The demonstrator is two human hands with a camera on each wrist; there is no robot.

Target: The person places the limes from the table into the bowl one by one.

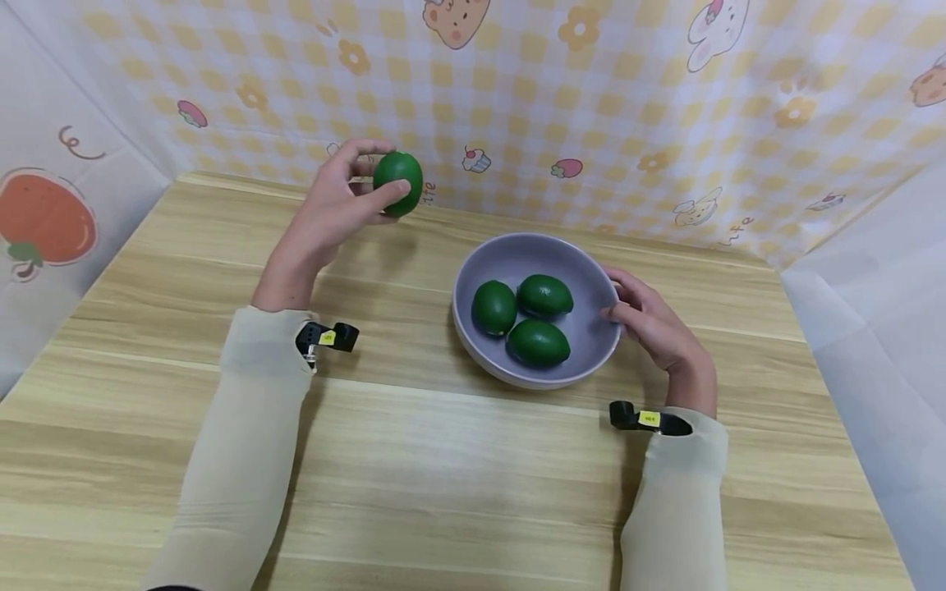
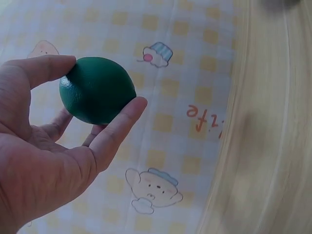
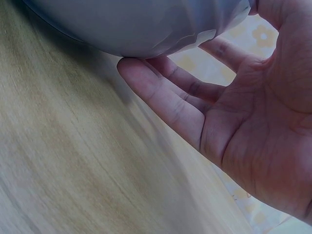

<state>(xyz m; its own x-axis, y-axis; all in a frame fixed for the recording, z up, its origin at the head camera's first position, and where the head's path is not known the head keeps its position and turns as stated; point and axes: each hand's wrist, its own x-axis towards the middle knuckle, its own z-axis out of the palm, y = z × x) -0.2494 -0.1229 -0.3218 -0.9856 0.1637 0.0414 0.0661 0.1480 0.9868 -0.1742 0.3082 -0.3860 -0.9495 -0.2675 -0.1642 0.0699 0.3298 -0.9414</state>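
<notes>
My left hand (image 1: 340, 193) holds a dark green lime (image 1: 399, 182) between thumb and fingers, raised above the back edge of the table. In the left wrist view the lime (image 2: 97, 90) is smooth and glossy, with fingertips on opposite sides of it. Right of centre stands a round grey-purple bowl (image 1: 591, 345) with three more limes (image 1: 544, 295) lying inside. My right hand (image 1: 658, 324) grips the bowl's right side, its thumb over the rim. From the right wrist view, the fingers (image 3: 141, 78) support the outer wall of the bowl (image 3: 146, 29) from below.
The wood-grain table (image 1: 443, 476) spreads under both forearms. A yellow checked cloth (image 1: 502, 98) with cartoon prints hangs behind its back edge. White sheets with prints close off the left side (image 1: 44, 107) and the right side (image 1: 879, 271).
</notes>
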